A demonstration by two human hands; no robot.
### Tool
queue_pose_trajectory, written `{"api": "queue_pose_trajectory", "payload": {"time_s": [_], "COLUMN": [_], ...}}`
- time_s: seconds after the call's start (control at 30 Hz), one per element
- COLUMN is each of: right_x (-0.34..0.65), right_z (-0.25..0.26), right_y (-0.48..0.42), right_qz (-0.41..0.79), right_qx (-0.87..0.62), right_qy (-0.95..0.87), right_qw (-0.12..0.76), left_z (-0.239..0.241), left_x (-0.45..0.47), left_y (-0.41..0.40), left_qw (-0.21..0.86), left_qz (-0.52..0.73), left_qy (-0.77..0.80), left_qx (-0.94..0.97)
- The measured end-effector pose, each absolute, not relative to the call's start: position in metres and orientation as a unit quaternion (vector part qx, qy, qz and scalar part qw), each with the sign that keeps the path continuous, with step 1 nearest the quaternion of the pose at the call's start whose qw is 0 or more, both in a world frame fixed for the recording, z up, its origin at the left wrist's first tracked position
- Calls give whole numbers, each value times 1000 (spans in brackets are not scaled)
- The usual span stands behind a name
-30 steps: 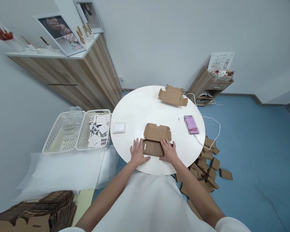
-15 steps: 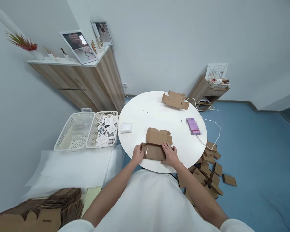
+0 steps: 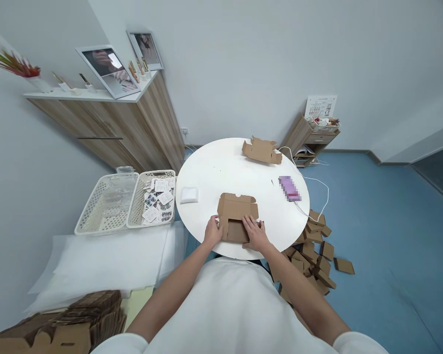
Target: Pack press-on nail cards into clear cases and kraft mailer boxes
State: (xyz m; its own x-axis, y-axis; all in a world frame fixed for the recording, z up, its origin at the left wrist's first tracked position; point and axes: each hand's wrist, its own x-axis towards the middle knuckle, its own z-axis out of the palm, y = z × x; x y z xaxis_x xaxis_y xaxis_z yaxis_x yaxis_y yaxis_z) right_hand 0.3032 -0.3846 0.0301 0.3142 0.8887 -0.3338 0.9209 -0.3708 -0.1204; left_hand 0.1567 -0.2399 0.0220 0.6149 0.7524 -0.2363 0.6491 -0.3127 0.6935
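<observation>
A brown cardboard box (image 3: 238, 210), partly folded, lies near the front edge of the white round table (image 3: 206, 167). Its lid panel stretches away from me, and the left side flap is turned inward over the base. My left hand (image 3: 213, 231) grips that left side, fingers closed at the corner. On the opposite side, my right hand (image 3: 256, 233) holds the right wall, its fingers laid over the flap and reaching inside. The right flap is mostly hidden under this hand. I see nothing lying inside the box.
Another unfolded cardboard box (image 3: 261, 150) and a blurred purple item (image 3: 290, 189) with a cable lie on the table. A white packet (image 3: 189, 194) rests at left. Beside the table stand baskets (image 3: 133, 211); folded boxes (image 3: 323, 265) litter the floor right, and flat cardboard (image 3: 96, 314) is stacked lower left.
The box's left side flap has turned inward over the base, and my left hand has shifted onto it. My right hand stays on the right wall. The whole view has shifted slightly.
</observation>
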Motion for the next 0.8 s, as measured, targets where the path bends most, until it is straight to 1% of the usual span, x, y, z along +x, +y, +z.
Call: {"api": "queue_pose_trajectory", "payload": {"time_s": [0.1, 0.2, 0.4, 0.6, 0.8], "right_x": [305, 309, 314, 311, 308], "right_z": [35, 39, 44, 43, 41], "right_y": [-386, -386, -389, -389, -390], "right_qz": [-184, -194, -203, -200, -193], "right_qx": [797, 786, 775, 773, 781], "right_qy": [573, 585, 596, 599, 592], "right_qw": [52, 52, 53, 54, 43], "left_z": [25, 27, 25, 26, 29], "left_x": [155, 151, 147, 158, 156], "left_y": [-235, -235, -241, -242, -245], "left_qw": [371, 358, 319, 274, 262], "left_qz": [-27, -71, -98, -115, -111], "left_qy": [440, 424, 407, 422, 425], "left_qx": [817, 829, 850, 856, 859]}}
